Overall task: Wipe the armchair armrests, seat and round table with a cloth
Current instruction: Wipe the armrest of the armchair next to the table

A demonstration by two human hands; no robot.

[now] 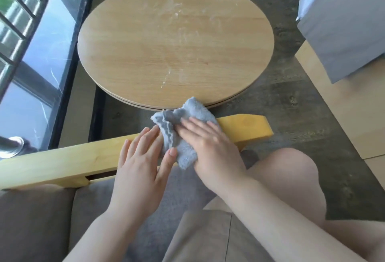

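A crumpled grey-blue cloth point(183, 120) lies on the yellow wooden armrest point(62, 159) of the armchair I sit in. My right hand point(210, 142) lies flat on top of the cloth, palm down, pressing it to the wood. Just left of it, my left hand point(143, 157) rests on the armrest with fingers spread, its thumb and fingertips touching the cloth's edge. The grey seat cushion point(41, 220) shows below the armrest. Beyond the armrest stands the round wooden table point(175, 44), its top marked with whitish smears.
A dark window sill and glass with railings point(31, 57) run along the left. A bed with grey-blue bedding point(343, 21) on a wooden base is at the right. My bare knee point(291, 170) is close to the armrest's front end. Dark floor surrounds the table.
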